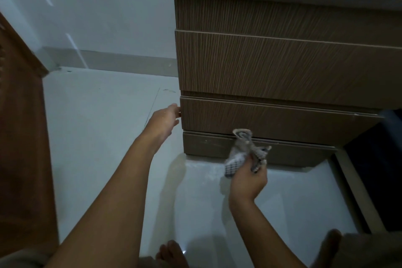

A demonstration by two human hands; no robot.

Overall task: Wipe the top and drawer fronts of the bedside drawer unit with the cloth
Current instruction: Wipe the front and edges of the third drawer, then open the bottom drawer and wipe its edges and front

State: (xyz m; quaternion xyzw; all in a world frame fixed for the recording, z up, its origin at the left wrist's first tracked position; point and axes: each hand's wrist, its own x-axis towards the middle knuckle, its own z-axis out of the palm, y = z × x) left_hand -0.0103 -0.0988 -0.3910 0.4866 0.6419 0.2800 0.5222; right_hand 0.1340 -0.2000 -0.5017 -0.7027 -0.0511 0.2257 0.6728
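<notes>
The brown wood-grain bedside drawer unit (pixel 272 61) fills the upper right, with three drawer fronts stacked above a plain base strip. My right hand (pixel 248 178) grips a bunched checked cloth (pixel 243 152) whose upper end lies against the base strip, just below the lowest drawer front (pixel 261 115). My left hand (pixel 165 122) reaches to the left edge of that lowest drawer front, its fingertips curled around the corner and hidden behind it.
Pale tiled floor (pixel 104 126) spreads to the left and in front of the unit. A dark wooden panel (pixel 21 126) stands at the far left. A bed edge (pixel 378 169) lies dark at the right. My bare feet (pixel 171 252) show at the bottom.
</notes>
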